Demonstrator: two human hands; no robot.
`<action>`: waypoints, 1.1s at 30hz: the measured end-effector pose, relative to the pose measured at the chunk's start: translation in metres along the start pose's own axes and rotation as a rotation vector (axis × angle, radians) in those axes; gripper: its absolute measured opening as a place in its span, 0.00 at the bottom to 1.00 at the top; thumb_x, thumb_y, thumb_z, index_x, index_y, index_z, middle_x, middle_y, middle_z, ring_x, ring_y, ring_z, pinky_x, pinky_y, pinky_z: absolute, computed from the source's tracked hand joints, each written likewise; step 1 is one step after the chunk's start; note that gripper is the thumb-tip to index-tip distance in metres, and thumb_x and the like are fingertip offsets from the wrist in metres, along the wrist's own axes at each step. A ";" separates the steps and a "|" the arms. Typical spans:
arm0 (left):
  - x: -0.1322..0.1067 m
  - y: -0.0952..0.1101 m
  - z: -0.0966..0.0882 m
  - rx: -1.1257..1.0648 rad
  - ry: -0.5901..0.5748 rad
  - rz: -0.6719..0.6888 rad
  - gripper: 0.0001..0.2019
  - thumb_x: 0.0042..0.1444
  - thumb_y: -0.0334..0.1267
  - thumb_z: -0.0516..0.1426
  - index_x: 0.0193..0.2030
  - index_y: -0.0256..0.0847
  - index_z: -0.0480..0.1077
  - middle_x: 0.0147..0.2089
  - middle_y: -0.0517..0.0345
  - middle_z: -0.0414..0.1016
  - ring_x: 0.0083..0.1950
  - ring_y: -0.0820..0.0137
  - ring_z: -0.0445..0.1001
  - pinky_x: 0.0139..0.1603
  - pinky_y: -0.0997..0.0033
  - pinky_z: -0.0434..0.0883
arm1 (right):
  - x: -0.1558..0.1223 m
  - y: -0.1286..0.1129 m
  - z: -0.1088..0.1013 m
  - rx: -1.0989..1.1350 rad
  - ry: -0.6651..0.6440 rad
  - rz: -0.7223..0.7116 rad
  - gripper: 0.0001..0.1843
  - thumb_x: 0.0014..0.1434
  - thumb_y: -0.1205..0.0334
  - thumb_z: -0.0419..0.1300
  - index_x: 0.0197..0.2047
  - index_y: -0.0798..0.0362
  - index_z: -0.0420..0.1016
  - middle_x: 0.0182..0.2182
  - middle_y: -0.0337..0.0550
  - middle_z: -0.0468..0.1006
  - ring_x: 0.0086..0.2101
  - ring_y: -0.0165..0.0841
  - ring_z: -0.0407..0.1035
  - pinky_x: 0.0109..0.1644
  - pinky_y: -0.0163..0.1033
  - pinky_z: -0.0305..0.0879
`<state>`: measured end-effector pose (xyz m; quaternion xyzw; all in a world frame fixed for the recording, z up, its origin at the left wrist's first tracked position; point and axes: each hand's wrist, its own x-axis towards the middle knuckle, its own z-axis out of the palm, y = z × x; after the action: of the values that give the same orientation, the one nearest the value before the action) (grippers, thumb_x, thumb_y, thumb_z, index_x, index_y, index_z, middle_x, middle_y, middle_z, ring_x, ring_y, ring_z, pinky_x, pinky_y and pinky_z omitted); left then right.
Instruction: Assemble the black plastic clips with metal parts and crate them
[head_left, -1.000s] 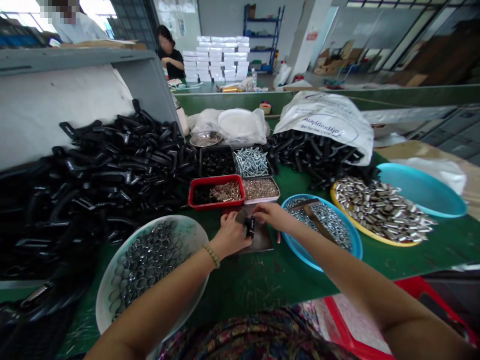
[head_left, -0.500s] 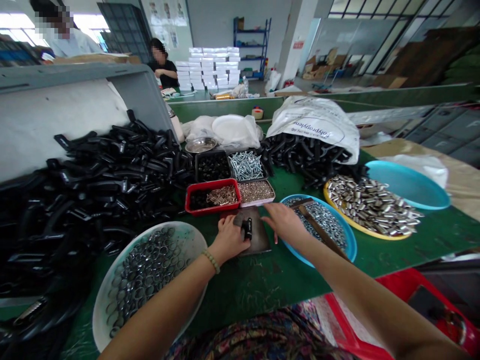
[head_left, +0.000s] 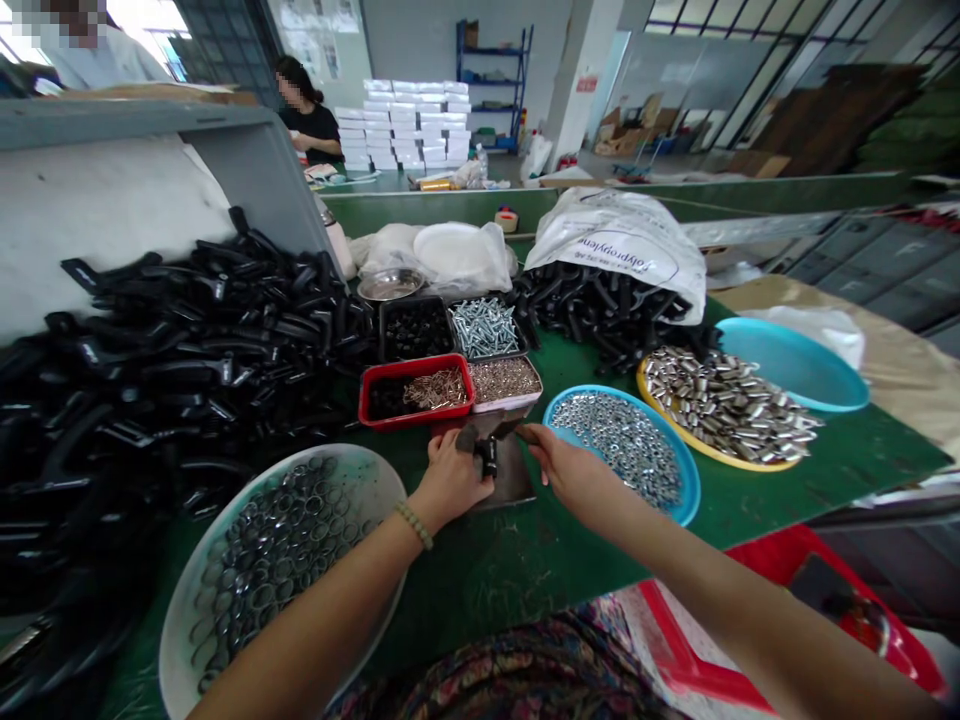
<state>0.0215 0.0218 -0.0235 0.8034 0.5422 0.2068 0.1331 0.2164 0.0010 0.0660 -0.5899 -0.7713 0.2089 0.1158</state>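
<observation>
My left hand (head_left: 451, 478) is closed around a small black plastic part (head_left: 489, 458), holding it over a flat metal plate (head_left: 517, 487) on the table. My right hand (head_left: 559, 462) is curled round a hammer, its dark head (head_left: 508, 426) close above the black part; palm and forearm hide most of the handle. A blue bowl of small metal nuts (head_left: 622, 445) stands just right of that hand. Left of my left wrist is a whitish basin (head_left: 176, 600) with many metal rings (head_left: 292, 560).
Behind the plate sit a red tray (head_left: 375, 420) with black bits and copper-coloured pieces, and a tray of screws (head_left: 484, 328). Black handle-like parts (head_left: 247, 350) spill from a grey crate (head_left: 277, 180). A yellow dish (head_left: 757, 462) holds metal sleeves. Two people are across the room.
The hammer that lay across the blue bowl is now in my right hand, its head brought left near the black part. My left hand still holds the part. The view shifted slightly.
</observation>
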 end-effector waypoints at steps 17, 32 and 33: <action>0.004 0.001 0.001 0.134 -0.052 0.071 0.19 0.49 0.38 0.57 0.50 0.40 0.69 0.53 0.46 0.70 0.55 0.55 0.64 0.55 0.52 0.56 | -0.014 0.085 0.003 -0.205 0.170 0.339 0.21 0.67 0.56 0.41 0.62 0.49 0.56 0.49 0.51 0.74 0.43 0.40 0.73 0.43 0.41 0.66; 0.003 0.002 0.002 -0.028 0.007 0.006 0.25 0.46 0.35 0.58 0.55 0.41 0.66 0.51 0.46 0.71 0.56 0.55 0.65 0.59 0.50 0.56 | -0.004 0.042 0.002 -0.151 0.023 0.109 0.22 0.67 0.54 0.41 0.63 0.43 0.54 0.41 0.45 0.78 0.38 0.36 0.74 0.38 0.37 0.64; 0.006 0.003 0.000 -0.092 -0.015 -0.010 0.24 0.46 0.35 0.57 0.54 0.43 0.67 0.52 0.48 0.71 0.57 0.54 0.65 0.59 0.49 0.56 | -0.006 0.056 0.003 -0.209 0.073 0.183 0.23 0.67 0.54 0.41 0.64 0.43 0.53 0.42 0.47 0.77 0.38 0.37 0.74 0.38 0.37 0.65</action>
<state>0.0257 0.0260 -0.0214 0.7954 0.5350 0.2250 0.1748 0.2656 0.0068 0.0383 -0.6737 -0.7272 0.1155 0.0621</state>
